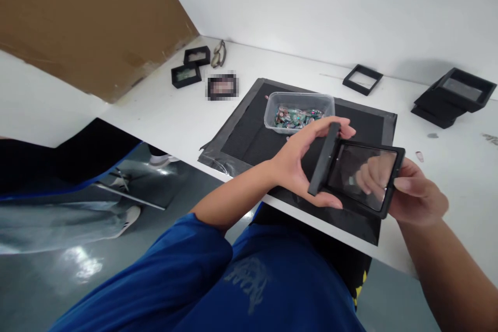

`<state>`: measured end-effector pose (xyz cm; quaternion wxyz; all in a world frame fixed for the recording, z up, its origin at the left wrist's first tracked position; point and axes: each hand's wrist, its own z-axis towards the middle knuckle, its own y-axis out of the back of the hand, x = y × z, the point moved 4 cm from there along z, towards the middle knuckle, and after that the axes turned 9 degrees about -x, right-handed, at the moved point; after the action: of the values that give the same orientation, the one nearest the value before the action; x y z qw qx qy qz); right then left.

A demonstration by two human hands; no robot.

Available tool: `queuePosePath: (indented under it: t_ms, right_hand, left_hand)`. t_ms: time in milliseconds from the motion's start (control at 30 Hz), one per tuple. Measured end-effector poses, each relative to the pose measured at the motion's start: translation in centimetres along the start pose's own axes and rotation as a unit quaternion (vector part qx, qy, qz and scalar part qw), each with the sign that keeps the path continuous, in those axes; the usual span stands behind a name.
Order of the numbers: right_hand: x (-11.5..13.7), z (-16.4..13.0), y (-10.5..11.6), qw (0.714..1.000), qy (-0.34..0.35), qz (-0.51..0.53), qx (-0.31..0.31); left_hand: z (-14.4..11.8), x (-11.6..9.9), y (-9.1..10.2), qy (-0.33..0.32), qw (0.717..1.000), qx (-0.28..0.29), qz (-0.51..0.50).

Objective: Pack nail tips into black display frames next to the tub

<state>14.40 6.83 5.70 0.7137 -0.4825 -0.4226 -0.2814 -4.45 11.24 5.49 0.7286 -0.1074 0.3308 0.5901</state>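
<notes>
Holding black frame (343,166) open by edges in left hand (293,161) and right hand (420,194), likely to stop it folding, with plastic tub (299,100) just beyond left hand.

A white table (163,109) stands against a pale wall (291,5), beside a brown panel (89,21). Light glints off the glossy gray floor (39,290) below.

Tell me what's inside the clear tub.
Small, shiny pieces, many greenish, some brownish, lie in the tub. The left hand hides its near right corner; the top pieces cover whatever lies beneath.
</notes>
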Motion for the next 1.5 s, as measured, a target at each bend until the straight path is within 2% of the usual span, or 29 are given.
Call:
queuePosePath:
  t_ms: [133, 233, 367, 467, 633, 833, 933, 1000, 1067, 1167, 1267, 1367, 1500]
  right_hand:
    - [-0.3, 0.5, 0.7, 0.996, -0.046, -0.004, 0.078]
    - [-1.0, 0.5, 1.6, 0.993, -0.075, -0.022, 0.094]
    - [-1.8, 0.5, 2.5, 0.991, -0.084, -0.072, 0.072]
    - [-2.3, 0.5, 2.8, 0.985, -0.092, -0.141, 0.037]
    - [-2.8, 0.6, 2.7, 0.974, -0.119, -0.191, 0.019]
    - [-2.1, 0.5, 2.3, 0.968, -0.158, -0.188, 0.046]
    - [-1.9, 0.5, 2.3, 0.967, -0.159, -0.192, 0.053]
    - [-2.0, 0.6, 2.6, 0.966, -0.151, -0.204, 0.045]
    - [-2.3, 0.7, 3.2, 0.966, -0.143, -0.215, 0.018]
    - [-2.6, 0.9, 4.2, 0.970, -0.119, -0.198, -0.071]
    - [-2.3, 1.1, 4.8, 0.967, -0.084, -0.173, -0.169]
    - [-1.7, 1.4, 5.2, 0.955, -0.051, -0.146, -0.252]
    - [-0.8, 1.6, 5.6, 0.949, -0.020, -0.119, -0.291]
  left_hand:
    - [-0.2, 0.6, 0.2, -0.038, 0.998, -0.051, 0.009]
    - [0.0, 0.2, 0.2, -0.059, 0.997, -0.040, 0.002]
    - [0.4, -0.9, 0.3, -0.087, 0.996, 0.013, 0.013]
    - [0.4, -1.3, 0.4, -0.100, 0.994, 0.022, 0.028]
    - [-0.2, 0.5, 0.1, -0.040, 0.999, -0.014, 0.004]
    - [-1.3, 2.6, -0.8, 0.055, 0.996, -0.072, 0.015]
    - [-1.4, 2.1, -0.7, 0.041, 0.994, -0.104, 0.002]
    - [-1.2, 1.7, -0.6, 0.023, 0.995, -0.100, -0.013]
    - [-0.9, 1.4, -0.5, 0.015, 0.997, -0.081, -0.007]
    - [-0.4, 0.8, 0.0, -0.011, 0.997, -0.071, 0.040]
    - [0.0, 0.0, 0.6, -0.052, 0.988, -0.098, 0.110]
    - [0.1, -0.3, 0.8, -0.054, 0.980, -0.137, 0.133]
    - [0.0, -0.4, 0.2, -0.051, 0.980, -0.140, 0.131]
